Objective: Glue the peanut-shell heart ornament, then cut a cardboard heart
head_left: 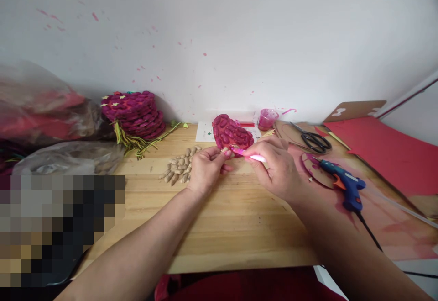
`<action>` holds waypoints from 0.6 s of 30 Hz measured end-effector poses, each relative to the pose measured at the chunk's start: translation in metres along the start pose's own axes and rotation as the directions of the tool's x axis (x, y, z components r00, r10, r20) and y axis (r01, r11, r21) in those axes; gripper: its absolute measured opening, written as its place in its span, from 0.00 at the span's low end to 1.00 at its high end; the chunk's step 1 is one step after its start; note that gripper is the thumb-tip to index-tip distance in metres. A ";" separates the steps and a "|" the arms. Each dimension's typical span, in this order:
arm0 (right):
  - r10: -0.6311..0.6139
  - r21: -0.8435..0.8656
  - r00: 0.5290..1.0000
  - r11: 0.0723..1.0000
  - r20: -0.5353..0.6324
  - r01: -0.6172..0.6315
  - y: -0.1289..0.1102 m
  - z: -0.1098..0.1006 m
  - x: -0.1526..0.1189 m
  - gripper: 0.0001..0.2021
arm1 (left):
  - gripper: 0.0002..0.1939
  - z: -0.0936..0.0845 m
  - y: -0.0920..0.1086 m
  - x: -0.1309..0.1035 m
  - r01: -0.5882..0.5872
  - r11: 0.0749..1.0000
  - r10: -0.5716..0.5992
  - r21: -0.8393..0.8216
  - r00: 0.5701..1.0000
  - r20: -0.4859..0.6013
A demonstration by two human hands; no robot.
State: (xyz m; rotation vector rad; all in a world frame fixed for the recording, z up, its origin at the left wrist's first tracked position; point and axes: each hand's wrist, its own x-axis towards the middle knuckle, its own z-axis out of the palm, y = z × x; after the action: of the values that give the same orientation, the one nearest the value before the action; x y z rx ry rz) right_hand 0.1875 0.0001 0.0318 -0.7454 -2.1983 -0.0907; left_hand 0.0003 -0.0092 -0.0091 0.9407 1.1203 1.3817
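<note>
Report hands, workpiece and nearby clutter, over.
Left hand at lower edge of magenta piece; its exact grip unclear. Right hand holding white-handled brush, pink end by left fingertips. Loose peanuts close beside left hand.

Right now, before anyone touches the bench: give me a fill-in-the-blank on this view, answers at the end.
The right hand holds a brush whose handle is ____.
Beside the left hand lies a loose group of pale, unpainted ____ in their shells.
The glue gun has a mainly ____ body.
Between the glue gun and the wall lies a pair of black-handled ____.

Missing words: white; peanuts; blue; scissors.
</note>
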 end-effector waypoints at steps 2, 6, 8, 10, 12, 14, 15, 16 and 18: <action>0.001 -0.005 1.000 1.000 0.007 -0.001 0.000 -0.001 0.000 0.05 | 0.19 0.000 0.000 0.000 0.010 1.000 -0.010 -0.019 1.000 -0.002; -0.009 -0.009 1.000 1.000 0.008 0.009 -0.002 -0.001 0.000 0.07 | 0.20 0.001 0.001 0.001 0.020 0.999 -0.020 -0.033 1.000 -0.005; -0.024 -0.017 0.999 1.000 0.023 0.025 -0.003 -0.001 0.000 0.09 | 0.20 0.001 0.001 0.000 0.015 0.999 -0.015 -0.030 1.000 -0.004; -0.037 -0.026 0.998 0.999 0.045 0.039 -0.003 0.001 -0.001 0.10 | 0.19 0.001 0.001 0.000 0.008 1.000 -0.008 -0.027 1.000 -0.002; -0.045 -0.040 0.997 0.998 0.070 0.048 -0.003 0.001 -0.001 0.10 | 0.19 0.001 0.000 0.000 0.006 1.000 -0.006 -0.031 1.000 -0.003; -0.047 -0.049 0.996 0.997 0.078 0.051 -0.003 0.000 -0.001 0.10 | 0.19 0.001 0.000 0.001 0.006 0.999 -0.007 -0.036 1.000 -0.008; -0.047 -0.049 0.996 0.998 0.072 0.051 -0.003 0.000 -0.001 0.11 | 0.19 0.000 -0.001 0.001 0.007 0.999 -0.008 -0.039 1.000 -0.009; -0.047 -0.045 0.997 0.998 0.059 0.050 -0.003 -0.001 -0.001 0.11 | 0.20 0.000 -0.001 0.001 0.009 0.999 -0.009 -0.042 1.000 -0.010; -0.046 -0.031 0.998 0.998 0.031 0.047 -0.003 -0.001 0.000 0.12 | 0.20 0.000 -0.001 0.002 0.010 0.999 -0.010 -0.047 1.000 -0.009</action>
State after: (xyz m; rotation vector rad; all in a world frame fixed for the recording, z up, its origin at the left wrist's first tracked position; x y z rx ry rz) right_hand 0.1867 -0.0027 0.0325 -0.7173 -2.2480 -0.1397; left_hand 0.0001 -0.0075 -0.0103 0.8948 1.0934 1.3995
